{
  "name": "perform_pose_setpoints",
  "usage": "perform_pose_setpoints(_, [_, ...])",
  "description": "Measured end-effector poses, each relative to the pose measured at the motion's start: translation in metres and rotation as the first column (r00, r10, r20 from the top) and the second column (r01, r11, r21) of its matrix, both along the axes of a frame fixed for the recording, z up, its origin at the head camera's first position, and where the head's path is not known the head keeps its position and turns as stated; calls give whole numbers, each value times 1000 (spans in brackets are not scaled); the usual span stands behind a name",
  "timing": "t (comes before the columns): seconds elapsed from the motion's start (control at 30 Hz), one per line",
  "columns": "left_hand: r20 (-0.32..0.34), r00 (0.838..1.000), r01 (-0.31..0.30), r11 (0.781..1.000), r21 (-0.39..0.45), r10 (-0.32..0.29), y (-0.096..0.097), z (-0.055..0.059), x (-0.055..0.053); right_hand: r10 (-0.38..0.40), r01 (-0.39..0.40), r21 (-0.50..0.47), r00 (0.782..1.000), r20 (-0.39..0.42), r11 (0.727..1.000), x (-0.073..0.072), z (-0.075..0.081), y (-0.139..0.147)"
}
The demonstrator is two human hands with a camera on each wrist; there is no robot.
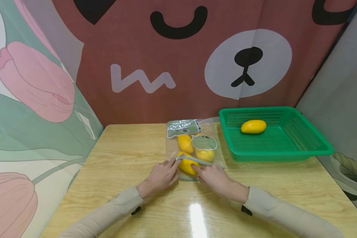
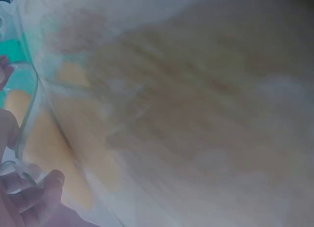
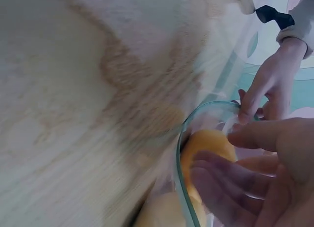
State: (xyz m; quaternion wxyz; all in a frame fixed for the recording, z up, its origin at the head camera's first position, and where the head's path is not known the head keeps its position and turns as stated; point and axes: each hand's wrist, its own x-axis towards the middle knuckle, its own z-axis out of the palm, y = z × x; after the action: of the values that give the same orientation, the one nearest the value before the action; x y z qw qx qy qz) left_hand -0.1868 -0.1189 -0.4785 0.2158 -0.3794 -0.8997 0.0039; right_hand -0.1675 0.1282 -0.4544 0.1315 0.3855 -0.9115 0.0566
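Observation:
A clear zip bag (image 1: 171,145) with green cartoon prints lies on the table, its mouth toward me and held apart. Inside are two yellow mangoes (image 1: 185,142) side by side farther in, and a third mango (image 1: 186,166) at the mouth. My left hand (image 1: 163,173) pinches the left end of the bag's rim. My right hand (image 1: 215,177) is at the right of the mouth, fingertips at the front mango. In the right wrist view its thumb and fingers are spread apart beside that mango (image 3: 208,141), within the green rim.
A green plastic basket (image 1: 285,155) stands right of the bag, with one mango (image 1: 253,126) in it. The wooden table (image 1: 128,145) ends at a printed curtain (image 1: 137,105) at the back. Patterned cloth also hangs on both sides.

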Motion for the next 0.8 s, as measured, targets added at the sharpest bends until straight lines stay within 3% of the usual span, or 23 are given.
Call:
perform_pose_setpoints(0.23, [-10, 1000, 9, 1000, -8, -9, 0, -2, -1, -19, 15, 45, 995, 103, 999, 1, -4, -6])
perform_pose_setpoints(0.57, [-22, 1000, 9, 1000, -10, -9, 1, 0, -1, -34, 29, 39, 988, 151, 999, -13, -8, -20])
perform_pose_setpoints(0.8, [-13, 1000, 0, 1000, -19, 0, 1, 3, 0, -4, 6, -16, 991, 132, 1000, -17, -9, -22])
